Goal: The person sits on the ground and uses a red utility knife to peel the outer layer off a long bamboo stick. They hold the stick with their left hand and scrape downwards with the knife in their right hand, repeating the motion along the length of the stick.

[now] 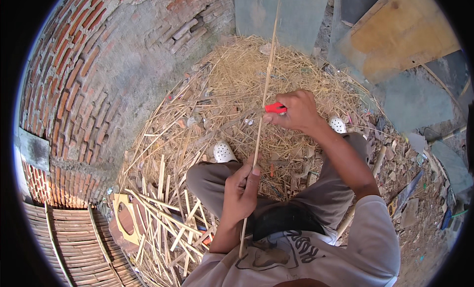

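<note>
A long, thin bamboo strip [269, 69] runs upright through the view, from the top edge down to my shirt. My left hand [240, 192] is closed round its lower part, thumb along the strip. Higher up, my right hand [300, 110] grips a knife by its red and black handle [275, 108]. The handle meets the strip from the right. A greyish blade seems to reach left across the strip, though it blends into the litter behind. Both hands are above my bent legs.
Cut bamboo strips [182, 226] lie piled at lower left beside a yellow cut-out board [124, 219]. Straw-like shavings [237, 64] cover the ground ahead. A brick wall [98, 79] rises left; sheets and a tan board [402, 32] lean at right. White clogs [223, 151] are on my feet.
</note>
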A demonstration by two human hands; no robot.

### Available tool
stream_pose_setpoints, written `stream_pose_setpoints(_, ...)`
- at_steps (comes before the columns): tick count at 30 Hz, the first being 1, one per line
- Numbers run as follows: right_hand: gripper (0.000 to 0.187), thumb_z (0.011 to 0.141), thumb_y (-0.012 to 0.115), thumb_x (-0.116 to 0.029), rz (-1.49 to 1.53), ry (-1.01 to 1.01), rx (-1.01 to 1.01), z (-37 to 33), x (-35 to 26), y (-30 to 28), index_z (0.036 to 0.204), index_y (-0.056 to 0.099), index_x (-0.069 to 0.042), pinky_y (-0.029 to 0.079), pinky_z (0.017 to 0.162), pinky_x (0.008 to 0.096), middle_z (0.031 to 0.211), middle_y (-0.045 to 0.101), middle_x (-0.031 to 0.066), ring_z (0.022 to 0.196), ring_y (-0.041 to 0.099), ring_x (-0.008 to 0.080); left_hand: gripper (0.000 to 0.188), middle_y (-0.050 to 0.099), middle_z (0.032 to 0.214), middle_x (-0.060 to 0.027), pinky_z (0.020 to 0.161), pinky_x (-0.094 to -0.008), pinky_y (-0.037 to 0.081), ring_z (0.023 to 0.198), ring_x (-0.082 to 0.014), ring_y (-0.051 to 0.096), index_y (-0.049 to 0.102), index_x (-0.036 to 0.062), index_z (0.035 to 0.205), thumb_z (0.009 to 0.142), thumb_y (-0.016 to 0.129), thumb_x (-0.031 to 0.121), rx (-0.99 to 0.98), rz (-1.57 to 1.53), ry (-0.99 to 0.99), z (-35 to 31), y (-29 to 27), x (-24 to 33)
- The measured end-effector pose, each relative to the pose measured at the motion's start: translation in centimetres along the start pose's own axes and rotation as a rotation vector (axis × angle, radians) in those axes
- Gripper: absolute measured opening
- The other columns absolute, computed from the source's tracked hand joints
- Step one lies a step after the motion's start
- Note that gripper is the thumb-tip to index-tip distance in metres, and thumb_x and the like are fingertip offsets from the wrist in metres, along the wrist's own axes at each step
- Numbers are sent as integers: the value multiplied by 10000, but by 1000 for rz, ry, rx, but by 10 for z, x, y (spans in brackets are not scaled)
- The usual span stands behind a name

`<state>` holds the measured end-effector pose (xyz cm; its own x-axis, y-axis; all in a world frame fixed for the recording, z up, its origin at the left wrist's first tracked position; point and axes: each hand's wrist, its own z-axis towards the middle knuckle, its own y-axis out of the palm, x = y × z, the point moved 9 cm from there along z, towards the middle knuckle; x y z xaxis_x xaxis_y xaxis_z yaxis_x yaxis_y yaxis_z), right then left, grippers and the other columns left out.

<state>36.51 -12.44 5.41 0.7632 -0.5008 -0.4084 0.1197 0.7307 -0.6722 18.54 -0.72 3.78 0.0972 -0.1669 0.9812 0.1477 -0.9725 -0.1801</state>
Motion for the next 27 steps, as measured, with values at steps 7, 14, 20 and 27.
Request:
stream_pose_setpoints(7, 623, 739, 622, -687, 29, -154, 26, -9, -28, -3, 575, 563, -88, 427, 449, 386, 469, 494, 87, 444, 550, 293, 339, 385, 646, 75, 527, -187, 253, 594, -15, 317, 512, -38, 1310, 993, 459, 67, -22, -24, -17, -7, -5, 7)
stream_pose_setpoints(14, 623, 702, 630, -717, -188, 31, 113, 11, 37, -12, 589, 634, -104, 440, 435, 380, 458, 535, 55, 431, 565, 249, 338, 365, 621, 111, 502, -181, 174, 558, 14, 269, 522, -33, 1304, 997, 462, 93, -52, 46, 45, -21, -4, 3)
stream_pose_setpoints(20, 644, 715, 617, -711, -237, 26, 153, 19, 52, -18, 555, 548, -91, 423, 444, 406, 492, 526, 80, 454, 552, 288, 329, 377, 632, 100, 501, -192, 185, 560, 2, 273, 529, -31, 1295, 996, 460, 88, -59, 45, 60, -26, -6, 4)
stream_pose_setpoints(27, 761, 772, 474, -786, -322, 909, 273, -10, 229, -38, 615, 593, -51, 480, 602, 459, 601, 610, 193, 611, 632, 340, 318, 393, 634, 94, 516, -178, 236, 579, 3, 308, 542, -10, 1287, 990, 478, 85, -155, -32, -33, -42, -1, -17)
